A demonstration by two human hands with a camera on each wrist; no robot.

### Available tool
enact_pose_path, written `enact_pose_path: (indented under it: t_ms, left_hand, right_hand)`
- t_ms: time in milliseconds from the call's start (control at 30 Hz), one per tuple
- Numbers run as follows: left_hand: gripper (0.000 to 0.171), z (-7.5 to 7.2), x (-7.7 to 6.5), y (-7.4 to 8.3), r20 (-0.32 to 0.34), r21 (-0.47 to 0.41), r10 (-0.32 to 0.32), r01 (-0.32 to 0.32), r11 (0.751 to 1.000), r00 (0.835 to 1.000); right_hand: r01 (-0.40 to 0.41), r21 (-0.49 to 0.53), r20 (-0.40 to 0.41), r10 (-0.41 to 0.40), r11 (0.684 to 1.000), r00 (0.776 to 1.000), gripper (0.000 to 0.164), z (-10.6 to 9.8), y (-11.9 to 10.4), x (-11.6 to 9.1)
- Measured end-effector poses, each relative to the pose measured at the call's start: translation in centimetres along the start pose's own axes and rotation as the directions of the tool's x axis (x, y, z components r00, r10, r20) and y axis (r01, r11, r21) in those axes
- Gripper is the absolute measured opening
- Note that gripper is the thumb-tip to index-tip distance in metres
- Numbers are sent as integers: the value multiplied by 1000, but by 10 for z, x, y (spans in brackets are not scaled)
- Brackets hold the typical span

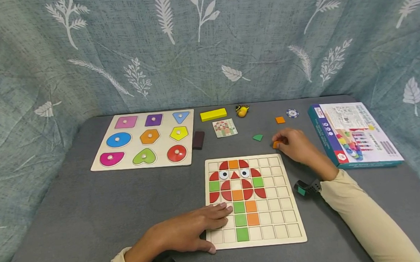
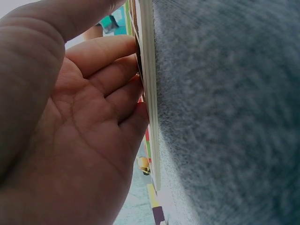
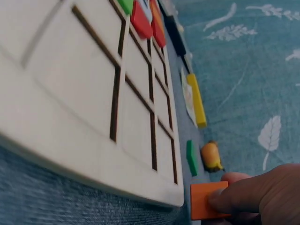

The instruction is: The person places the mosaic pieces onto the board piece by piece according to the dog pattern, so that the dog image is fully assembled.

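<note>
Between thumb and fingers my right hand (image 1: 297, 146) pinches an orange square tile (image 3: 202, 200), just beyond the far right corner of the wooden grid board (image 1: 297, 218). My left hand (image 1: 187, 227) rests on the near left part of that board, fingers extended over its squares and thumb by the edge. Red, green and orange pieces form a pattern on the board, with two eye tiles (image 1: 245, 173) near the top. A green piece with a curved edge (image 1: 257, 137) and another orange square tile (image 1: 280, 120) lie on the table near my right hand.
A shape puzzle board (image 1: 164, 154) with knobbed pieces lies at the back left, beside a dark block (image 1: 198, 140). Behind the grid board are a yellow block (image 1: 213, 114), a picture card (image 1: 225, 128), a small yellow toy (image 1: 242, 111) and a poker chip (image 1: 292, 113). A box (image 1: 358, 134) lies right.
</note>
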State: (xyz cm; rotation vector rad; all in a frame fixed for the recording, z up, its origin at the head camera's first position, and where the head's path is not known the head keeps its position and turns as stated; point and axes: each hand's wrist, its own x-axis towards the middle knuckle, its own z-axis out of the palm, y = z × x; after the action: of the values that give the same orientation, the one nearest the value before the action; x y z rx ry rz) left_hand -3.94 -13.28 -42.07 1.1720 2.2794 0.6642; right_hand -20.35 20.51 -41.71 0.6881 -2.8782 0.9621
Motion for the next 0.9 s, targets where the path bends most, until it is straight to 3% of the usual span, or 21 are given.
enact_pose_path:
  t_ms: [233, 600, 900]
  left_hand:
    - [69, 0, 1, 0, -1, -11, 4, -4, 1000, 1000]
    - [69, 1, 3, 0, 12, 7, 4, -4, 1000, 1000]
    - [68, -1, 2, 0, 22, 14, -4, 4, 1000, 1000]
  right_hand:
    - [50, 45, 34, -51, 998, 998, 10, -6, -10, -14]
    - [111, 106, 167, -128, 988, 978, 13, -1, -26, -36]
    - [176, 176, 291, -221, 969, 931, 15, 3, -45, -49]
